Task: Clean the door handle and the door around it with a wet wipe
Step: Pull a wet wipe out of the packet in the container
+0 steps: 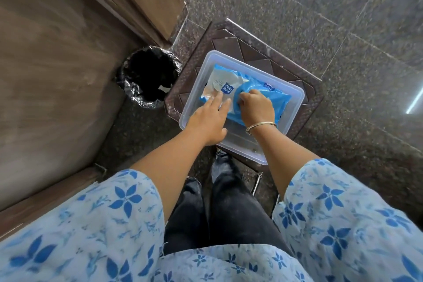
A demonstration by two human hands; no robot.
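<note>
- Tray (240, 142): clear plastic, rectangular, set askew on a dark brown stool (251, 36). The stool's patterned top shows past the tray's far and left edges. A bare strip of tray bottom lies on the near side.
- Wet-wipe pack (272, 98): blue and white soft pack, lying flat in the far half of the tray, inside its rim.
- Left hand (208, 121): released, fingers straight, fingertips pressing down on the white left end of the pack.
- Right hand (256, 107): fingers curled, grasping the round blue flap at the middle of the pack. There is a thin metal bangle (261, 126) on the wrist.
- Label (229, 91): small blue square with white lettering "mee mee", upside down from this view. The same words repeat on the blue part farther right. The finer print is too small to read.
- Door (57, 75): brown wood-grain surface filling the left side of the view.
- Bin (148, 75): round, with a black liner, standing between the door and the stool, just beside the stool's left corner.
- Floor (320, 7): speckled grey stone tiles, open to the right and far side of the stool.
- Trousers (229, 208): dark, with the legs close against the stool's near edge.
</note>
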